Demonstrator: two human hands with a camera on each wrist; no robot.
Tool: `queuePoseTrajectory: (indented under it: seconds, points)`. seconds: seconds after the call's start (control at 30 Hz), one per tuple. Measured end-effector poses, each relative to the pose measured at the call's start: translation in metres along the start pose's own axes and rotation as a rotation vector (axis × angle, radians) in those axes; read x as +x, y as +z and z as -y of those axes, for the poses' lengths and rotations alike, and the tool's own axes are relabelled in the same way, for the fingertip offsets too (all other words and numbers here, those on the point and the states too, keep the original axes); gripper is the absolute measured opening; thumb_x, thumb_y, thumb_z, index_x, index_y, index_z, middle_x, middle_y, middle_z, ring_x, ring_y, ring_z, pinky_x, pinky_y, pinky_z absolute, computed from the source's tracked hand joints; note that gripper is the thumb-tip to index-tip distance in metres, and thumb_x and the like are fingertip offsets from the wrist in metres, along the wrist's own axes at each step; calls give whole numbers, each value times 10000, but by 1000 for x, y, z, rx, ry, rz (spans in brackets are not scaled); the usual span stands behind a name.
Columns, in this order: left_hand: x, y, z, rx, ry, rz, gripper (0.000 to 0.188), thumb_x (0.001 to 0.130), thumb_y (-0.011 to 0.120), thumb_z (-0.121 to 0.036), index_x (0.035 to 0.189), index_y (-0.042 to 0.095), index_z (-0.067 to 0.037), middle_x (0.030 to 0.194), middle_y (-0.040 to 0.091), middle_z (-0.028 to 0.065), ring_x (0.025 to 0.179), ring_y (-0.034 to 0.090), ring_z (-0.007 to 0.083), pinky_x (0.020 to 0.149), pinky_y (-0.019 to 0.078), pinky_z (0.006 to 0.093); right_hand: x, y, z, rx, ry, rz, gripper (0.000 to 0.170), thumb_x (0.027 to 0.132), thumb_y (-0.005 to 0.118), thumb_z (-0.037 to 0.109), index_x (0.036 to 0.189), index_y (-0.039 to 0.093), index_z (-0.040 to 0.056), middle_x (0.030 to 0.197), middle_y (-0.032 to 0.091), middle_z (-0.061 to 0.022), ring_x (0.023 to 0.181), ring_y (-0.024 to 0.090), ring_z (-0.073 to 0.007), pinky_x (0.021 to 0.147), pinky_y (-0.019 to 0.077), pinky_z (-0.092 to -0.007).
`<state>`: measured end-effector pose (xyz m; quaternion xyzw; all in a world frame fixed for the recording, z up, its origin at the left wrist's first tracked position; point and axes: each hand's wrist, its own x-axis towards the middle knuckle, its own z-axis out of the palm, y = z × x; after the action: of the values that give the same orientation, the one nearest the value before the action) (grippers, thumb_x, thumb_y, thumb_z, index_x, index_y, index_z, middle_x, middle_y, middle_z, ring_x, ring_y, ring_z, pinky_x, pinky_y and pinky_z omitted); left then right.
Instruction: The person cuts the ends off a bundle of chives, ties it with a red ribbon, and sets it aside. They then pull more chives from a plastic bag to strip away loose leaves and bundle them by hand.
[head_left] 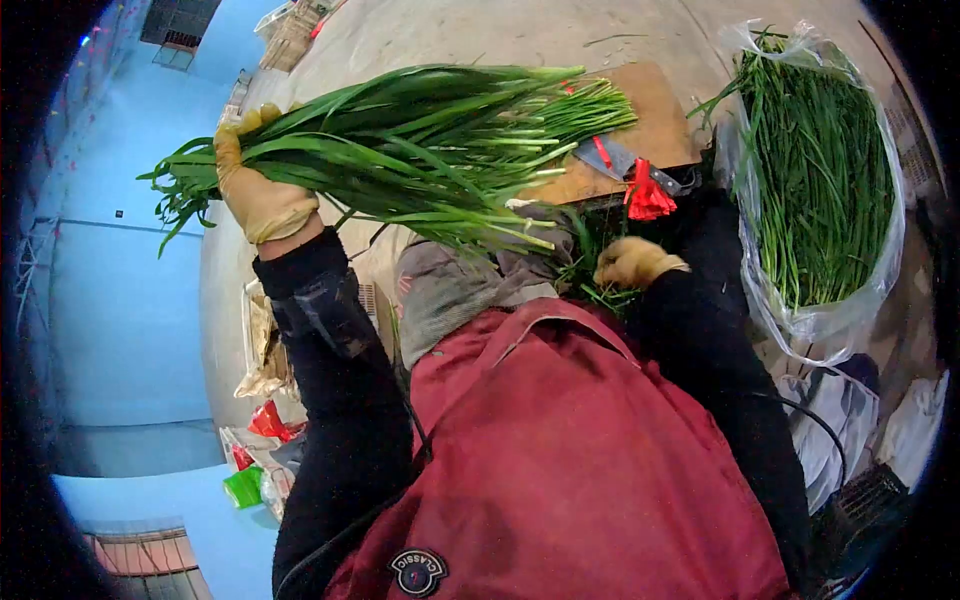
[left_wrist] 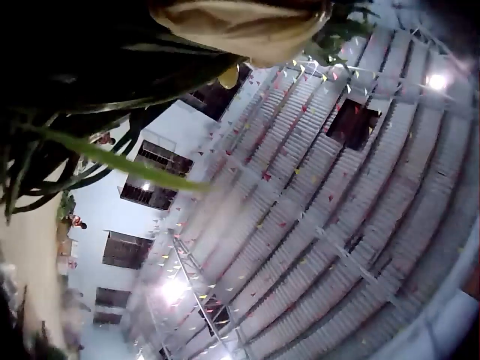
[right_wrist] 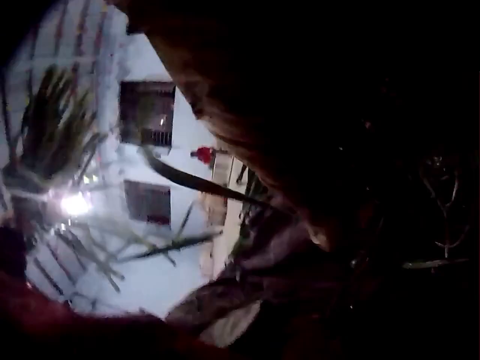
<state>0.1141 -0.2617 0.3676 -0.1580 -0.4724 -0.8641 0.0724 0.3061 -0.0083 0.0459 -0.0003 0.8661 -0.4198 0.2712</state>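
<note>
A thick bunch of long green leaves with pale stalk ends spans the upper middle of the head view. The gloved left hand grips it near the leafy end, fingers curled round the leaves. In the left wrist view part of that glove shows above dark leaves. The gloved right hand is low beside the lap, over loose green bits; its fingers look bent, but blur hides whether they hold anything. Behind the stalks, a board carries a wide blade and red ties.
A clear plastic bag full of green leaves stands at the right. White bags and a dark crate sit below it. At the left are a crate and red and green packages. A dark cable hangs near the right sleeve.
</note>
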Motion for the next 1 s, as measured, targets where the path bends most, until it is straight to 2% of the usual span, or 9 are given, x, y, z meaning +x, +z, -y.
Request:
queuePoseTrajectory:
  seconds: [0.07,0.13,0.2,0.3,0.37,0.43,0.57,0.77,1.0]
  points:
    - [4,-11,-2,-41,-20,38,247,916,536,-264,878,585,-25,900,631,134,887,595,299,877,468,513,36,5,-52,686,-313,-291,317,853,619,300,1059,674,66,978,678,-58,925,621,-181,839,466,-312]
    - [-9,0,-3,12,14,-6,204,899,572,-242,848,568,-44,825,616,93,838,603,284,869,471,556,0,-58,-4,654,-384,-426,328,880,610,230,1162,614,63,1055,642,-25,944,606,-145,858,465,-289]
    - [-12,-1,-5,-41,-60,21,218,910,561,-250,849,568,-41,830,614,83,861,599,271,912,449,540,-20,-89,56,1147,-375,-367,422,844,649,180,1236,554,58,1037,636,-61,919,584,-154,832,467,-295]
    - [-19,-7,-5,-141,-146,106,235,910,568,-266,855,570,-38,833,615,75,869,599,255,958,424,518,-3,-100,92,1091,-586,-180,358,846,618,159,1198,592,97,1064,638,-71,962,586,-187,852,462,-319]
    - [-27,-6,-4,-110,-115,130,217,914,563,-248,839,564,-44,847,615,70,891,585,239,990,405,487,9,-104,91,118,-988,-604,341,843,598,145,1183,606,111,1098,631,-85,1000,579,-227,872,456,-335]
    - [-32,-4,-2,-97,-108,112,213,918,558,-241,829,558,-48,852,613,65,898,577,230,1006,395,474,1,-100,107,-128,-993,-706,305,842,579,132,1142,630,105,1156,614,-111,1070,561,-274,921,443,-344]
    - [-41,-5,-2,-95,-126,59,220,927,548,-250,831,549,-52,842,603,58,877,574,226,1003,393,482,31,-71,96,-121,-926,-947,243,879,563,145,1103,635,81,1121,632,-107,1048,578,-248,898,455,-350]
    - [-37,-20,-3,-146,-171,109,189,923,559,-247,834,541,-81,812,578,16,836,566,187,956,411,442,58,-36,70,600,-574,-708,277,804,658,213,1021,658,41,890,690,-116,803,642,-246,737,494,-339]
    - [-39,-34,1,-297,-262,337,154,888,609,-207,793,538,-109,703,501,-29,719,498,133,801,417,349,27,2,-19,494,7,-283,187,825,644,200,912,668,37,722,650,-65,629,599,-171,592,473,-323]
